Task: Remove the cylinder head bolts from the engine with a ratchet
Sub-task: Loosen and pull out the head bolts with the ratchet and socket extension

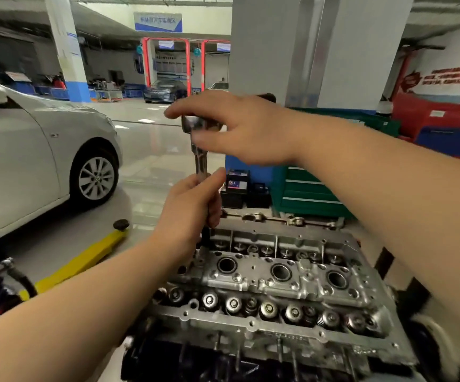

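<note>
Ratchet (195,125) stands upright w/ a long extension (201,172) running down into the cyl head (267,274), far-left corner, where a head bolt presumably sits (bolt itself hidden). Left hand (193,205) grip closed round the extension low down, steadying it. Right hand (239,130) on the ratchet head, fingers curled over it, handle end poking out behind the hand; frame blurry there. Handling, judged: steel tool, stiff, fairly heavy, smooth chrome so prob slippery if oily. Tall stack can tip off the bolt; hold extension low, turn from the top. Head is bare alu, rigid, won't shift.
</note>
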A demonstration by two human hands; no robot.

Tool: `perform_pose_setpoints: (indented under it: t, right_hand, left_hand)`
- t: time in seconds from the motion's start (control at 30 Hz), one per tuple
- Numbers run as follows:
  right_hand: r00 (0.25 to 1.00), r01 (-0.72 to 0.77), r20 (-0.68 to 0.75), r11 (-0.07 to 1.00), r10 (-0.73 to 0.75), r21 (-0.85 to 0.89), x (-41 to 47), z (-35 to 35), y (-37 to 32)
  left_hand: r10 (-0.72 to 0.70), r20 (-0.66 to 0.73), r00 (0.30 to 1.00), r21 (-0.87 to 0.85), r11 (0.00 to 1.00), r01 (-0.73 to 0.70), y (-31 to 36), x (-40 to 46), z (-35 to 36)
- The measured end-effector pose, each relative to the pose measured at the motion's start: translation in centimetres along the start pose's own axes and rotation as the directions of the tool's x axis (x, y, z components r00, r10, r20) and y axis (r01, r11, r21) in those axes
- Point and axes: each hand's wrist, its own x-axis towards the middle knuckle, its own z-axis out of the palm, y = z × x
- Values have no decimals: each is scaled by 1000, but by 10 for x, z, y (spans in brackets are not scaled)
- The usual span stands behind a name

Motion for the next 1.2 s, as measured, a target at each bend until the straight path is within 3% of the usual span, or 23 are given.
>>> perform_pose_setpoints:
  t: [0.07,0.1,0.2,0.23,0.33,0.4,0.43,0.5,0.57,0.63,0.7,0.77,0.83,0.87,0.93,1.0,1.03,1.1,1.17,1.2]
  right_hand:
    - [998,-36,31,955,47,-294,-1,-7,-2]
    - [996,-80,11,913,92,-401,-1,-8,-6]
    - [964,-245,-238,748,120,-617,1,12,-31]
    - [950,-279,-296,712,104,-644,2,21,-40]
    - [914,-248,-404,752,-26,-610,6,30,-48]
    - [915,-204,-402,832,-25,-517,11,22,-35]
    - [919,-152,-394,893,-30,-424,10,19,-24]
    - [932,-95,-362,983,33,-154,5,15,-6]
    - [944,-115,-307,993,121,37,2,15,-1]
    - [941,-182,-313,972,128,-148,6,17,-4]
    - [889,-371,-423,817,174,-443,12,19,-14]
    - [857,-452,-490,685,157,-571,14,21,-25]
    - [865,-441,-479,681,149,-584,13,24,-27]
    - [883,-406,-449,703,137,-584,14,22,-23]
    - [949,-258,-292,825,118,-503,15,12,-19]
    - [992,-108,-101,936,79,-335,16,1,-22]
    - [997,-70,-40,963,61,-260,16,-1,-22]
    - [999,-49,-20,987,46,-152,14,-1,-17]
    - [995,-22,-96,994,12,-104,8,4,-9]
    - [989,-12,-146,996,0,-85,6,8,-5]
  left_hand:
    - [-34,-3,999,72,997,35,4,7,6]
    - [-68,58,996,82,995,63,6,11,5]
    - [-165,403,900,32,986,166,12,14,-9]
    - [-137,407,903,69,990,120,14,13,-13]
    - [51,126,991,365,926,-94,8,2,-14]
    - [80,-32,996,309,949,-66,4,-2,-4]
    - [60,-47,997,267,963,-45,3,-3,1]
    - [37,5,999,257,966,-37,4,1,6]
    - [-35,168,985,171,985,6,7,9,2]
    - [-150,394,907,74,989,132,10,19,-9]
    - [-198,530,824,68,979,191,16,24,-15]
    - [-141,424,895,145,986,87,16,22,-13]
    - [21,136,990,251,966,-55,11,13,-9]
    - [94,-4,996,242,966,-91,8,8,-6]
    - [106,-183,977,154,985,-78,2,1,5]
    - [62,-222,973,85,995,-44,3,0,9]
    - [40,-141,989,59,998,-32,6,2,7]
    - [-49,167,985,16,999,47,14,7,-2]
    - [-176,432,885,32,983,179,24,13,-12]
    - [-203,483,852,54,978,202,26,15,-14]
